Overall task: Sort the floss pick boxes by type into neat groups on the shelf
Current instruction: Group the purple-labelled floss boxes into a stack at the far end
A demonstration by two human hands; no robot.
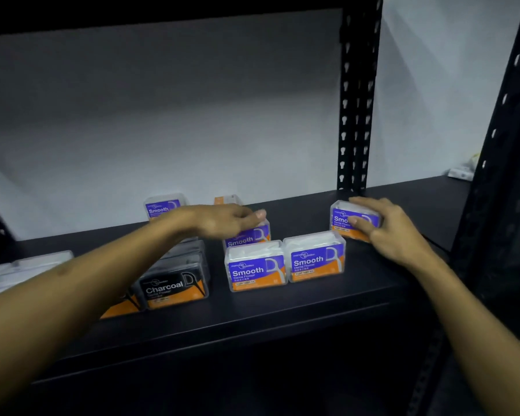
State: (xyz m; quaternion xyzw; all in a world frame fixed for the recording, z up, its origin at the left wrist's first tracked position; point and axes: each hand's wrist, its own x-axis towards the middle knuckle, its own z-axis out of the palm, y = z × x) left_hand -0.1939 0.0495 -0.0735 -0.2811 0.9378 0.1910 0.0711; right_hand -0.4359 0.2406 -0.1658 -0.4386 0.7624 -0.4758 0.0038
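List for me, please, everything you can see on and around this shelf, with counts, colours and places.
Smooth boxes: five with visible labels, purple and orange; two side by side at the front, one behind them under the left hand, one at the back left, one at the right in the right hand.
Orange-edged box: one, at the back centre, label not readable.
Charcoal boxes: at least two, black and orange, front left, one partly hidden by the forearm.
Clear pack: one, whitish, far left, blurred.
Shelf: one, black, with perforated black uprights.
Wall: white, behind.
Left hand: fingers loosely extended above a Smooth box.
Right hand: grips the right Smooth box.
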